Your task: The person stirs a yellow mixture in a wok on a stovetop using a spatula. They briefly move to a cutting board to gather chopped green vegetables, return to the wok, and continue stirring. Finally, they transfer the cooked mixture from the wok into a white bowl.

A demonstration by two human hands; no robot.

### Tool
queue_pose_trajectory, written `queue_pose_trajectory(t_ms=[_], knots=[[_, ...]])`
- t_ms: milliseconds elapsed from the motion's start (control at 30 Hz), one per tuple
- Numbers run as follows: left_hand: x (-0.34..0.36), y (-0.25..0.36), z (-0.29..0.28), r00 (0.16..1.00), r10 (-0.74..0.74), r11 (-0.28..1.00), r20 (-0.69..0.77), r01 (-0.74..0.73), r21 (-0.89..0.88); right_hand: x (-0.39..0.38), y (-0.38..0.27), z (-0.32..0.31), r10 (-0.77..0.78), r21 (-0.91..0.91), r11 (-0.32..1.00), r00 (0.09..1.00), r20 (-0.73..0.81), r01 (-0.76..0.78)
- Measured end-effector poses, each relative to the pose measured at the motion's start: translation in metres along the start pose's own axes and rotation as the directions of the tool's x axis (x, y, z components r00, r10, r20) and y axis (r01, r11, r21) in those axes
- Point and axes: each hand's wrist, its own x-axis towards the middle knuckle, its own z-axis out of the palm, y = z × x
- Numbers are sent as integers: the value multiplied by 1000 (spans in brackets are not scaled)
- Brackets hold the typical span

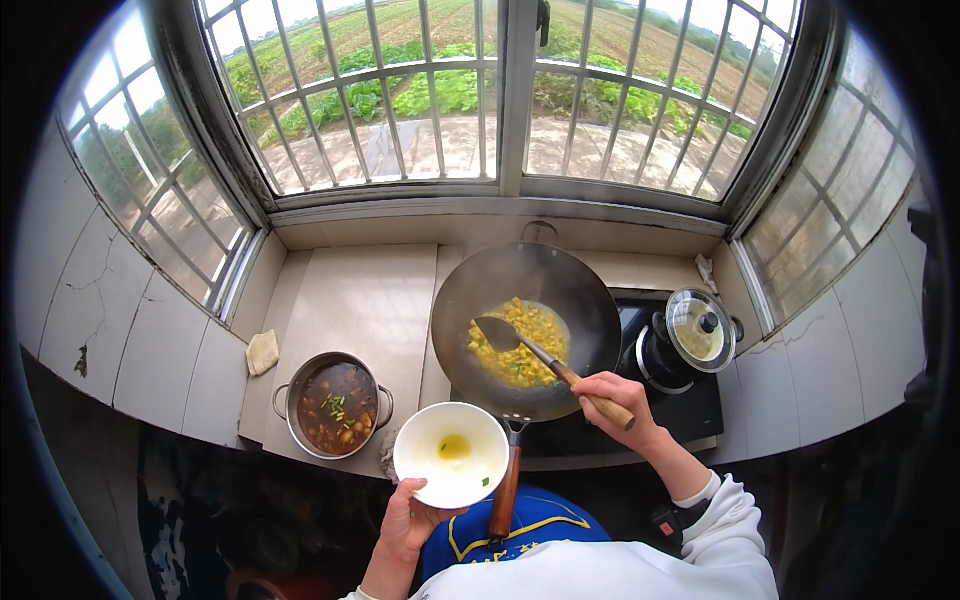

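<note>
My right hand (612,400) is closed round the wooden handle of a spatula (530,348). Its dark metal blade rests in yellow diced food with green bits (520,368), lying in pale liquid at the bottom of a large wok (470,285). Faint steam rises from the wok. In front of it, my left hand (412,515) grips a white bowl (415,455) by its near left side, fingers partly hidden beneath. A little yellow liquid and a few green scraps sit in the bowl. The wok's wooden handle (506,490) points toward me, just right of the bowl.
Left of the bowl stands a two-handled metal pot (282,402) of brown stew. A folded cloth (262,353) lies by the left wall. A lidded pot (700,330) sits on the black cooktop (680,410) at right. Behind the counter (365,300) are barred windows (440,120).
</note>
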Motion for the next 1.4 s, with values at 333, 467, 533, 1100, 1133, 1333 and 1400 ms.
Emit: queue_pose_trajectory(t_ms=[333, 467, 533, 1100, 1133, 1333, 1400], knots=[[-1, -1, -1, 1000, 4, 1000, -9, -4, 5, 4, 5, 21, -66, -18, 998, 996, 67, 67], [-1, -1, -1, 1000, 10, 1000, 4, -10, -9, 8, 6, 30, -62, -2, 998, 995, 81, 63], [-1, 0, -1, 1000, 15, 1000, -2, -15, -9, 10, 6, 32, -72, -14, 997, 994, 86, 74], [-1, -1, -4, 1000, 24, 1000, 14, -24, -8, 24, 5, 35, -81, -51, 995, 995, 56, 84], [-1, -1, -4, 1000, 18, 1000, 17, -18, -8, 25, 7, 36, -76, -50, 996, 996, 45, 78], [0, -1, -5, 1000, 3, 1000, 20, -3, 0, 41, 19, 34, -7, 74, 997, 1000, 9, 7], [1, -1, -5, 1000, -2, 1000, 26, 2, 7, 49, 20, 27, 41, 142, 989, 999, 5, -41]])
